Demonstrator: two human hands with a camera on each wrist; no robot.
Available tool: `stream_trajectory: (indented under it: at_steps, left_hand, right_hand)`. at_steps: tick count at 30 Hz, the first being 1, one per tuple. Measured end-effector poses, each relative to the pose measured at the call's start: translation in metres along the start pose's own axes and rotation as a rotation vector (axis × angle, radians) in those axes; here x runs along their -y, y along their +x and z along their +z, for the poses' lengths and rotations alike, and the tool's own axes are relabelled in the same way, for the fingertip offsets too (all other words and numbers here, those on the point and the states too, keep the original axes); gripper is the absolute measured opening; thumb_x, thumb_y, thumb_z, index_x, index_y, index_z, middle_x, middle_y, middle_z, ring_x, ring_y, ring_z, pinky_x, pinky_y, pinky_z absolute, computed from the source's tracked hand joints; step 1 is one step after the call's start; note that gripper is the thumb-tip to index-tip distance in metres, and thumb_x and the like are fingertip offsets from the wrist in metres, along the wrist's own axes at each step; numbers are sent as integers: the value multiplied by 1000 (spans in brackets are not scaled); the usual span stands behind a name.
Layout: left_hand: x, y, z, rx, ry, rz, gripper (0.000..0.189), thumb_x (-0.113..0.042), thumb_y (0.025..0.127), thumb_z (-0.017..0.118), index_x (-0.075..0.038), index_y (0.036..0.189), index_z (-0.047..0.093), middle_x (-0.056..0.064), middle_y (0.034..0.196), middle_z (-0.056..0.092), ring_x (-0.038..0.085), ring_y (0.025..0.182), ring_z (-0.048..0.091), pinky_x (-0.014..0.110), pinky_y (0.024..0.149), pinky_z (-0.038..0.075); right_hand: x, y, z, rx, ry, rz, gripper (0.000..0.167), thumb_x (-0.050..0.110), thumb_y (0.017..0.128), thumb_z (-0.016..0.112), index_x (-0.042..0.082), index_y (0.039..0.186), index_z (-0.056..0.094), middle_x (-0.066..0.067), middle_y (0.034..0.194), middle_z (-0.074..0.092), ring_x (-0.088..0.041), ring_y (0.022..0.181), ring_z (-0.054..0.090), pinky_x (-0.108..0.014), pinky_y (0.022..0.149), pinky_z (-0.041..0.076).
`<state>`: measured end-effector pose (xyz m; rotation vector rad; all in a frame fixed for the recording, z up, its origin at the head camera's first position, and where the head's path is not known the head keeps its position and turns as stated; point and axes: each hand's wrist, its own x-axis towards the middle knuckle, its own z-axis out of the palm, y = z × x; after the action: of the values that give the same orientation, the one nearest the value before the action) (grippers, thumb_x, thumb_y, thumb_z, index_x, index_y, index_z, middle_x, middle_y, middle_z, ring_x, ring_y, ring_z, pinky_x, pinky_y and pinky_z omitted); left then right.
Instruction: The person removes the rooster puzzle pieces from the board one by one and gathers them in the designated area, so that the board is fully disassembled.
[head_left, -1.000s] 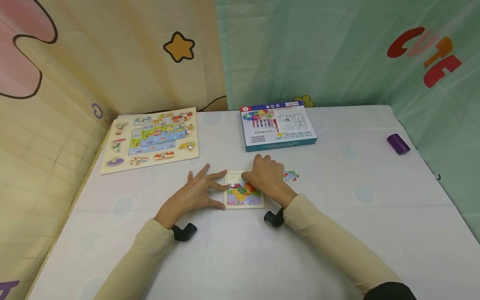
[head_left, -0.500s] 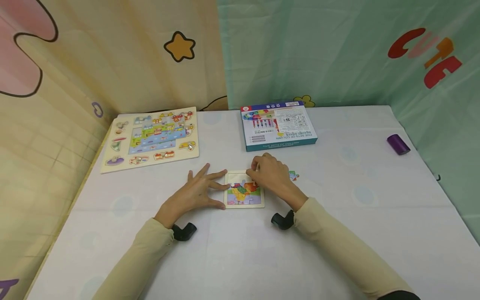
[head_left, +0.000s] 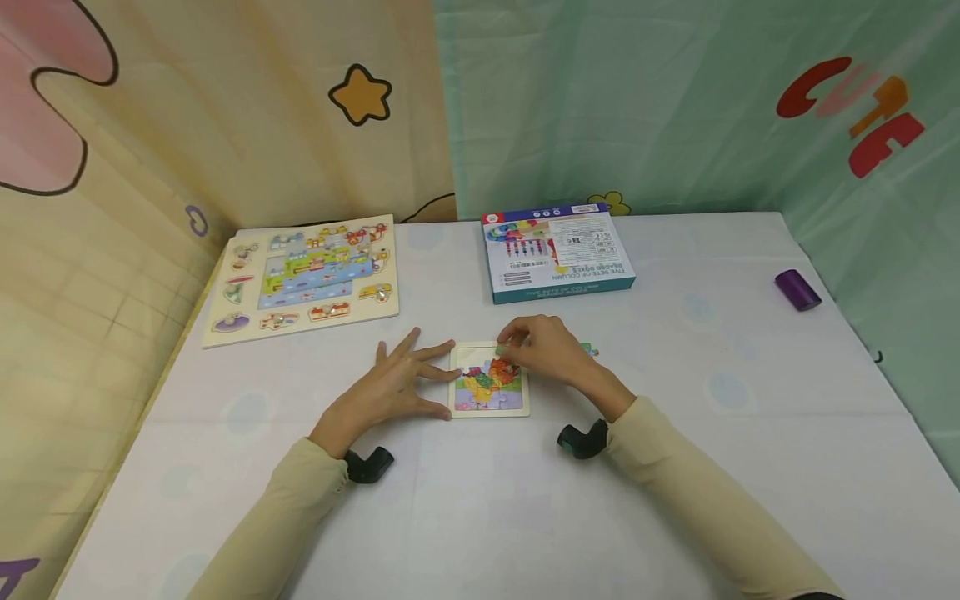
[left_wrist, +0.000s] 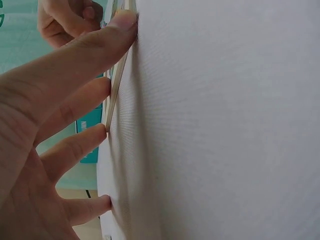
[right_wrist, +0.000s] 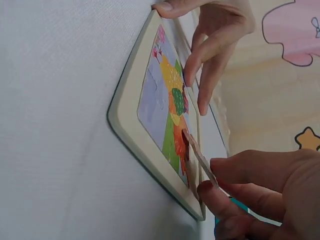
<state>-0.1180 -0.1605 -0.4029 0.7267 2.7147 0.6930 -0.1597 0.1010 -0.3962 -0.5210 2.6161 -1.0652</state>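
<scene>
A small wooden jigsaw puzzle (head_left: 487, 413) lies on the table, its lower part filled with a bright animal picture and the strip along its far side bare. My left hand (head_left: 393, 379) has its fingers spread, with thumb and fingertips against the tray's left edge. Between thumb and fingers, my right hand (head_left: 551, 350) pinches a puzzle piece (right_wrist: 201, 161). That piece is tilted over the far right part of the picture, one end close to the orange figure. Another puzzle piece (head_left: 590, 349) lies on the table, partly hidden behind the right hand.
At the back left, wooden picture boards (head_left: 300, 329) with knobbed pieces lie stacked. A flat teal-edged box (head_left: 558, 254) is at the back middle. Far right lies a purple cylinder (head_left: 798, 290). Printed curtains (head_left: 615, 108) border the table.
My right hand has lifted off the puzzle and shifted slightly right, now with a piece tilted between its fingertips. My left hand stays at the tray's edge.
</scene>
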Motion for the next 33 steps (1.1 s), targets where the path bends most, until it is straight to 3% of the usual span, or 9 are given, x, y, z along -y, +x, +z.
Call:
stream_trajectory:
  at_steps: [8, 15, 20, 23, 28, 33]
  left_hand:
    - [-1, 0, 1, 8, -4, -3, 62, -43, 66, 89, -24, 123, 71, -1, 153, 42, 48, 146, 7, 81, 100, 0]
    - [-2, 0, 1, 13, 8, -14, 62, -44, 66, 89, -25, 123, 71, -2, 153, 42, 47, 147, 6, 80, 101, 0]
    - [-2, 0, 1, 10, 2, -10, 62, -42, 66, 89, -24, 122, 71, -1, 152, 43, 47, 147, 7, 81, 101, 0]
    - [-2, 0, 2, 8, -4, -6, 62, -42, 65, 90, -23, 122, 71, -1, 152, 43, 47, 146, 7, 81, 100, 0]
    - [-2, 0, 1, 1, 2, -1, 62, -42, 65, 90, -24, 122, 71, -1, 152, 43, 47, 146, 8, 81, 100, 0]
    - [-1, 0, 1, -2, 14, 1, 62, -42, 65, 90, -24, 122, 71, 0, 152, 44, 48, 146, 9, 82, 100, 1]
  right_hand:
    - [-8, -4, -5, -6, 88, 13, 18, 11, 87, 73, 9, 104, 78, -3, 100, 73, -18, 80, 57, -27, 65, 45]
    - [-12, -4, -7, 34, 143, 19, 20, 15, 88, 73, 13, 108, 78, -3, 105, 74, -18, 98, 60, -28, 76, 45]
    - [-19, -4, -13, 72, 248, 81, 19, 16, 89, 72, 15, 107, 79, -3, 106, 73, -16, 72, 52, -23, 57, 36]
    - [-24, -6, -18, 78, 280, 113, 19, 15, 89, 72, 15, 107, 79, -4, 107, 73, -20, 65, 47, -24, 55, 35]
    - [-35, -12, -29, 62, 268, 139, 19, 17, 89, 73, 13, 107, 78, -5, 111, 72, -19, 81, 54, -27, 65, 39]
    - [-51, -23, -47, 37, 269, 190, 21, 22, 89, 74, 14, 108, 78, -5, 114, 72, -21, 83, 51, -26, 62, 37]
